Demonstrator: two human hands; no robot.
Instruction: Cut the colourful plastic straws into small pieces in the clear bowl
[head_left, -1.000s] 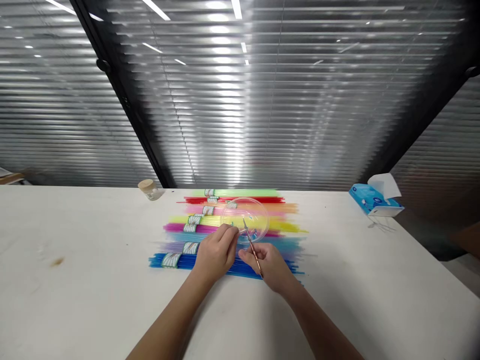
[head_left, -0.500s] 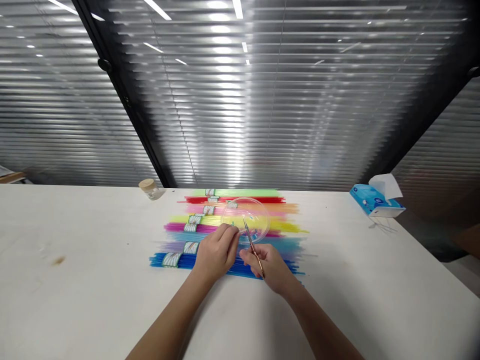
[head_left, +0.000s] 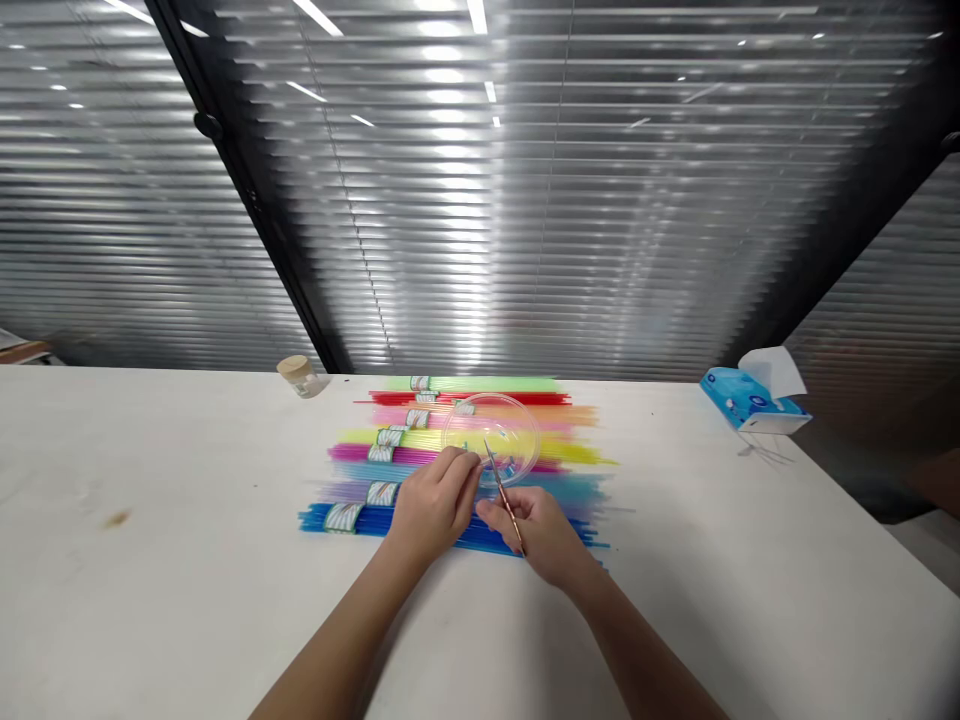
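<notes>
My right hand [head_left: 534, 525] is wrapped round the handles of a pair of scissors [head_left: 501, 488], whose blades point up and to the left over a clear round bowl [head_left: 525, 425]. Just left of the blades, my left hand [head_left: 439, 500] is closed in a pinch at the bowl's near rim; what it pinches is too small to make out. Small blue pieces [head_left: 508, 466] lie in the bowl. Under the bowl and both hands are bundles of thin coloured sticks with paper bands, from green and red [head_left: 390, 399] at the back to blue [head_left: 480, 536] at the front.
A small jar with a wooden lid [head_left: 298, 375] lies tilted at the table's back edge, left of the bundles. At the right stands a blue tissue box [head_left: 750, 400] near the edge of the white table [head_left: 187, 590]. Blinds hang behind.
The scissors have turned slightly in my right hand, their tips shifting a little to the left. My left hand has stayed nearly in place.
</notes>
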